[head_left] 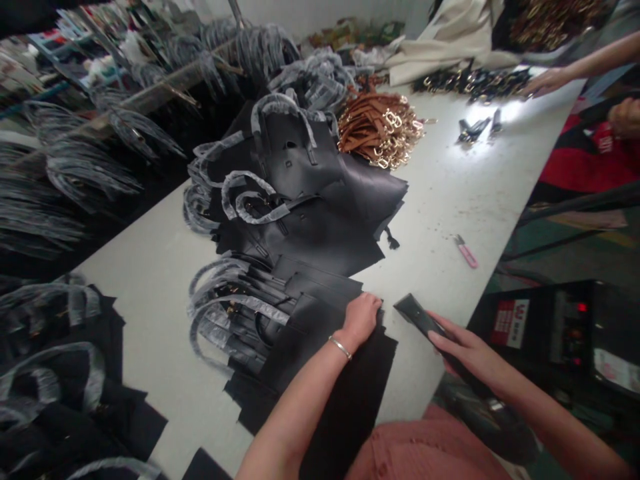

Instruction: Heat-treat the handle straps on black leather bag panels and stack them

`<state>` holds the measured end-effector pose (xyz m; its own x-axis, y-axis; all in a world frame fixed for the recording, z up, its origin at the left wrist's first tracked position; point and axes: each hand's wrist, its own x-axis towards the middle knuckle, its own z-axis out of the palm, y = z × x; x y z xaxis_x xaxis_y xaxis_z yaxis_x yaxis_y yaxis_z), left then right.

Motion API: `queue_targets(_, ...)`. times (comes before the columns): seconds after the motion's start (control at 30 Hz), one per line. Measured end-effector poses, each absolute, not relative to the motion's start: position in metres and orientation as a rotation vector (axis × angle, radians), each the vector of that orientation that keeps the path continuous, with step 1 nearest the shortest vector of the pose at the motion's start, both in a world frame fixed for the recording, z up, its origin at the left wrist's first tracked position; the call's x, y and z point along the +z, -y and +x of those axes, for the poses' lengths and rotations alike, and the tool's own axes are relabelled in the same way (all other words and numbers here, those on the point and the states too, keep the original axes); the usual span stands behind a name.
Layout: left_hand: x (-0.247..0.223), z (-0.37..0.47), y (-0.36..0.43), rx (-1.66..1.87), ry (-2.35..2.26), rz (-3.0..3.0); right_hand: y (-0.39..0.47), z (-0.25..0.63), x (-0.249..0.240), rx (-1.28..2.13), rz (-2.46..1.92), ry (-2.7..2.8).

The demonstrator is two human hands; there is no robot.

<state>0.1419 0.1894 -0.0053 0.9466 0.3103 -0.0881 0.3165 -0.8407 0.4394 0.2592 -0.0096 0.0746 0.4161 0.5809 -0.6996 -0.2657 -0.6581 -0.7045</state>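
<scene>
The fingers [447, 325] of the right hand [467, 353] are wrapped around a long black object [425, 320], its broad flat end tilted out over the pale desk [430, 220]. The left hand [361, 317] rests at the edge of a stack of black panels [325, 320], its fingers curled in close together; I can't tell whether they pinch anything. The flat end is near that hand, apart from it. Handles in clear wrap [210, 327] lie at the stack's far side from the right hand. Beyond it, more black bag pieces [325, 213] are heaped up, with brown straps [367, 127] and their gold clasps behind. Pink-handled snips [466, 253] lie on the bare stretch of desk, and at the far end another person's hand [547, 81] reaches toward a row of dark straps [475, 83].
</scene>
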Motion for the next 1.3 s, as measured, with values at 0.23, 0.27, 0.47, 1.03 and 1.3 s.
queue_targets(0.23,0.003,0.113,-0.188,0.183,-0.818,2.319,0.005,0.259,0.079,1.551,-1.833,0.292)
queue_targets(0.27,0.003,0.110,-0.189,0.158,-0.801,2.310,0.002,0.258,0.079,1.582,-1.820,0.289)
queue_targets(0.47,0.002,0.108,-0.195,0.098,-0.726,2.267,-0.028,0.255,0.074,1.648,-1.784,0.368)
queue_targets(1.03,0.002,0.109,-0.206,0.029,-0.707,2.209,-0.058,0.267,0.074,1.427,-1.810,0.394)
queue_targets(1.3,0.007,0.107,-0.201,0.054,-0.727,2.236,-0.070,0.282,0.083,1.608,-1.918,0.516)
